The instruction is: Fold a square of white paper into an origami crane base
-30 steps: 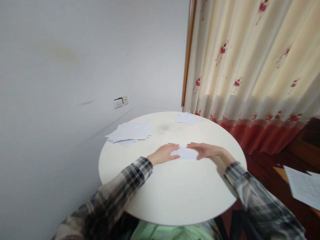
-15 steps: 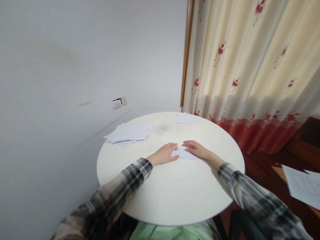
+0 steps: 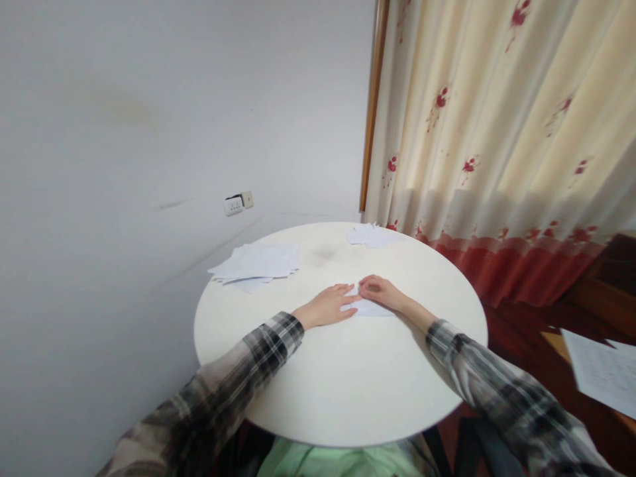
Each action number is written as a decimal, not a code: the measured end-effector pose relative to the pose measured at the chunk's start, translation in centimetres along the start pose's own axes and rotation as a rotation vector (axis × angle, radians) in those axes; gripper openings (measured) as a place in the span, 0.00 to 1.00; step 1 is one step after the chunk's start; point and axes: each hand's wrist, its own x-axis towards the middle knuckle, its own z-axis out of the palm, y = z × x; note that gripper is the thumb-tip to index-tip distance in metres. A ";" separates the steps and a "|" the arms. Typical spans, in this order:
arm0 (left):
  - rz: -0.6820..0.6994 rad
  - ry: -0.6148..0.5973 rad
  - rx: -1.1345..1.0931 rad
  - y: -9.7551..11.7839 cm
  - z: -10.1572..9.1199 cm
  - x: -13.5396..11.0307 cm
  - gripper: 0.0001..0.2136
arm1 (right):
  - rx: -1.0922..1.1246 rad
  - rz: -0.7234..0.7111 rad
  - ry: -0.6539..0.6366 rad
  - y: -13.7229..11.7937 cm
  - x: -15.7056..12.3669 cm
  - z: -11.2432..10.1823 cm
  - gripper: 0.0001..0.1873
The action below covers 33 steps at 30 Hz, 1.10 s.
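Note:
A small piece of white paper (image 3: pixel 371 309), which looks folded, lies flat on the round white table (image 3: pixel 348 377). My left hand (image 3: pixel 328 307) rests on its left part with the fingers stretched out and a little apart. At the paper's far edge, my right hand (image 3: pixel 385 292) has thumb and fingertips drawn together in a pinch on the paper. The fingertips of both hands almost meet there, and they hide part of the sheet.
A stack of white sheets (image 3: pixel 258 261) lies at the table's left edge. Smaller paper pieces (image 3: pixel 368 235) sit at the far side. Behind are a wall with a socket (image 3: pixel 233 207) and a patterned curtain (image 3: pixel 462 132). Written pages (image 3: pixel 601 371) lie on a surface at right.
My right hand has moved slightly left toward my left hand, and its fingers have closed from apart into a pinch. My left hand stays on the paper.

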 end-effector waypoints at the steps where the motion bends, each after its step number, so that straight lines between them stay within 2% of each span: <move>1: -0.002 -0.001 0.000 0.0 0.0 0.0 0.20 | -0.007 -0.004 0.008 0.1 0.3 0.2 0.09; 8: -0.003 -0.012 -0.037 -0.2 0.1 0.1 0.20 | -0.122 0.018 0.005 1.6 1.7 0.7 0.07; 17: 0.001 -0.081 -0.155 -0.2 -0.6 0.1 0.21 | -0.044 0.072 -0.152 2.7 0.7 -1.1 0.23; 24: -0.004 -0.103 -0.193 -0.1 -0.8 0.0 0.23 | -0.059 0.138 -0.286 1.5 0.1 -2.6 0.35; 33: -0.022 -0.135 -0.146 -0.4 -0.3 -0.1 0.23 | -0.090 0.168 -0.435 0.2 -0.4 -3.8 0.42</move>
